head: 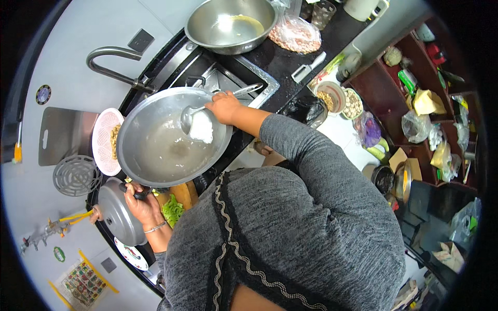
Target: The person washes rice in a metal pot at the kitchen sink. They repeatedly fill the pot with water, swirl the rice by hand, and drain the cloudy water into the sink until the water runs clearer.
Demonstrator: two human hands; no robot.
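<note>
A large grey metal wok [167,159] with cloudy water in it is held at the sink [249,72], covering much of the basin. My left hand [142,206] grips its black handle [134,191] at the near left. Over the opposite rim, my right hand [225,109] is closed around the handle of a metal ladle [187,121]. The ladle's bowl is inside the wok, close to the water. Beside the bowl is a bright white patch, and I cannot tell whether it is glare or something solid.
A steel basin [202,41] with a little liquid stands beyond the sink, beside a plastic bag of peanuts [297,37]. The faucet [113,50] curves in from the left. A pink colander [102,144], a lidded pot [120,217] and chopped greens [172,210] sit close to the wok.
</note>
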